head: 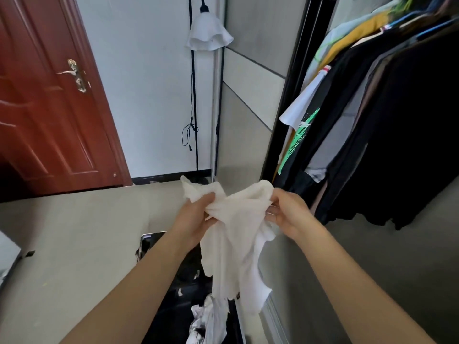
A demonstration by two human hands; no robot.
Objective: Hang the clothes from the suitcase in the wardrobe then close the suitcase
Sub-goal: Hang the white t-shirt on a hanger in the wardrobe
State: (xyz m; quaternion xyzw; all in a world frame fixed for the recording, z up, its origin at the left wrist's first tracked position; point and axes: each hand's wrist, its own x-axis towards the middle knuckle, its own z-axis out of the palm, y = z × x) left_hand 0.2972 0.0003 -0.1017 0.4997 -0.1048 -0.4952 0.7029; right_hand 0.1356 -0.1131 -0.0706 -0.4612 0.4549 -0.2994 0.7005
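I hold a white top point(236, 244) up in front of me, above the open black suitcase point(159, 244) on the floor. My left hand point(196, 217) grips its bunched upper edge on the left, and my right hand point(288, 212) pinches the same edge on the right. The rest of the garment hangs down between my forearms. More crumpled black-and-white clothes point(208, 321) lie in the suitcase below. The open wardrobe point(397, 108) stands to the right, full of mostly dark clothes on hangers.
A red-brown door point(49, 108) is at the left. A floor lamp with a white shade point(208, 33) and a dangling cord stands in the corner by the wardrobe's side panel point(248, 108). Beige floor point(74, 232) stretches to the left of the suitcase.
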